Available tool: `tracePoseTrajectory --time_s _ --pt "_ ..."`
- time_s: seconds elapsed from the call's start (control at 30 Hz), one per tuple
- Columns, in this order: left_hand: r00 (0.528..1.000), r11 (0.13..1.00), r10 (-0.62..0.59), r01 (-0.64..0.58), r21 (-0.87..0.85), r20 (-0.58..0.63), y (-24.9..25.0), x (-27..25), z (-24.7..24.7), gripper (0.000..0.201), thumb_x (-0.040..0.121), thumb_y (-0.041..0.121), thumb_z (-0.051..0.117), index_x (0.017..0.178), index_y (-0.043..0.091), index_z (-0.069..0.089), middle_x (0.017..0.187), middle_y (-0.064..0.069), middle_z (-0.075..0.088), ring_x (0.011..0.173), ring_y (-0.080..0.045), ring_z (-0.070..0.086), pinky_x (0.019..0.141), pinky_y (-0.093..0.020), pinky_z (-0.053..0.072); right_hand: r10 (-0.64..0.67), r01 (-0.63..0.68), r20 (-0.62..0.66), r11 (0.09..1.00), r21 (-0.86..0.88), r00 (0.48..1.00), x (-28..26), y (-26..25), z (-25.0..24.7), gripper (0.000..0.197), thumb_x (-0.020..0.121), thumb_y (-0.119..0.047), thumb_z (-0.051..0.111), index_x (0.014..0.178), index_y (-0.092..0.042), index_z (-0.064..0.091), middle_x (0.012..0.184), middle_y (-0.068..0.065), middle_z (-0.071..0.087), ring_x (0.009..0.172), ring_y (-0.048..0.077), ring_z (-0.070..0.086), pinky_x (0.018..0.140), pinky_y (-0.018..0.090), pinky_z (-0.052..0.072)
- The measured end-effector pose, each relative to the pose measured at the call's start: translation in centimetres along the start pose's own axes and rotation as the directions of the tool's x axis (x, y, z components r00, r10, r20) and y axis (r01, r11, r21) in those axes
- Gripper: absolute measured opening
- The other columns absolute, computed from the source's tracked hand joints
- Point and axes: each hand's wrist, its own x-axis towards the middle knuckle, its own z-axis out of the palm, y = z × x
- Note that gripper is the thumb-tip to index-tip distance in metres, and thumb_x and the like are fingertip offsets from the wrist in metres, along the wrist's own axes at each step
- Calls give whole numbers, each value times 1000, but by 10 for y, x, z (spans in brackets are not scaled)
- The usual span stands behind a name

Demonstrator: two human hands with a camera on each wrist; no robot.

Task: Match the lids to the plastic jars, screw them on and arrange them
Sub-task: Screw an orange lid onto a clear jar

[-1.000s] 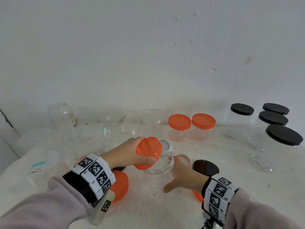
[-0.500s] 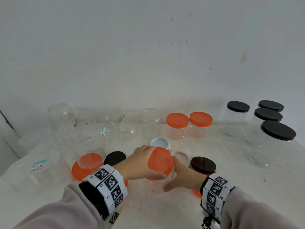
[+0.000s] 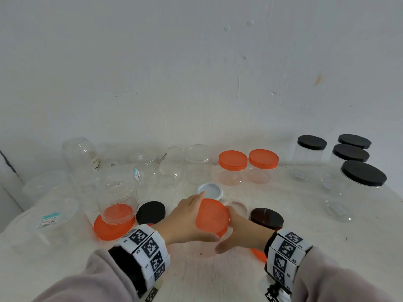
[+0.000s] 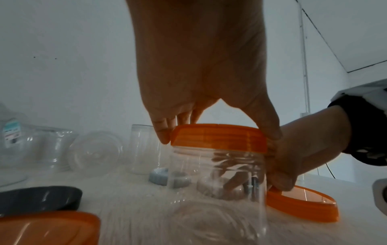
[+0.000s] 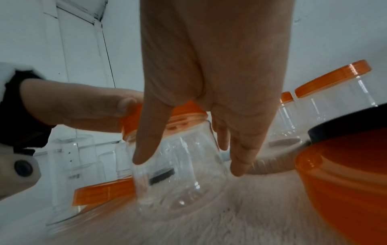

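Gripping the orange lid [image 4: 218,137] by its ribbed rim, our left hand [image 3: 185,221] seats it on the clear jar [image 4: 217,185] while our right hand [image 3: 242,231] clasps the wall; light, slippery, flexible plastic on the table [image 3: 305,225] wants gentle pressure.

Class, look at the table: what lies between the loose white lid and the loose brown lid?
In the head view, a beige lid lies between the white lid and the brown lid.

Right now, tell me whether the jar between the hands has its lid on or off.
On. The orange lid sits over the mouth of the clear jar, gripped by the left hand. Whether it is screwed tight cannot be told.
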Motion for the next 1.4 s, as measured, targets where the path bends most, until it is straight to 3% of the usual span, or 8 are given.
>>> tracePoseTrajectory --time_s 0.17,0.33,0.53,0.67,0.87,1.07,1.23,1.4 --pt "999 936 -46 46 -349 9 -19 -7 9 130 62 45 85 147 34 -14 137 16 21 119 -3 34 93 -19 34 -71 69 -9 985 -155 997 -7 -23 -17 119 67 -24 87 151 -29 3 146 -5 27 130 16 33 108 33 33" --pt "996 839 -71 84 -537 45 -33 -11 25 127 66 21 86 147 36 -11 137 10 29 124 -9 42 89 -14 39 -111 147 109 895 -421 988 -2 -51 -21 116 68 -28 85 151 -32 5 153 -9 18 137 18 28 111 44 33" --pt "996 799 -85 74 -597 10 -44 -4 35 111 59 22 89 142 35 16 131 14 43 119 -6 48 98 -25 45 -37 169 209 731 -661 977 11 -77 -16 110 70 -31 83 150 -39 7 151 -8 18 137 22 23 106 51 37" --pt "997 787 -80 61 -614 -4 -47 -4 38 106 56 27 90 136 38 22 131 14 45 121 -7 48 102 -33 45 19 151 217 659 -737 976 14 -84 -15 107 70 -35 81 149 -44 10 147 -8 20 134 24 25 102 53 39" --pt "996 776 -76 34 -630 -39 -47 -7 42 101 62 25 88 138 35 23 133 13 45 121 -5 47 101 -27 45 44 142 217 628 -765 975 17 -88 -17 107 66 -41 83 147 -47 13 142 -9 21 132 25 28 99 53 43" --pt "995 735 -81 20 -678 -58 -46 -6 45 98 63 18 88 137 32 27 134 11 46 123 -8 47 104 -34 43 60 67 135 633 -771 989 21 -86 -13 104 62 -69 74 146 -39 20 138 -3 26 127 28 37 94 51 46" --pt "996 728 -68 9 -685 -60 -47 -6 47 96 63 19 88 136 35 27 131 13 48 119 -5 49 96 -24 46 98 -2 83 654 -756 992 21 -82 -9 109 59 -78 67 147 -38 16 149 -1 19 133 31 34 98 53 42" --pt "995 746 -76 12 -665 -67 -47 -7 48 94 64 20 87 132 37 23 130 14 45 115 -4 49 80 -11 44 110 87 204 642 -762 973 22 -92 -15 105 67 -56 78 145 -54 8 152 -9 14 140 29 20 104 56 36"
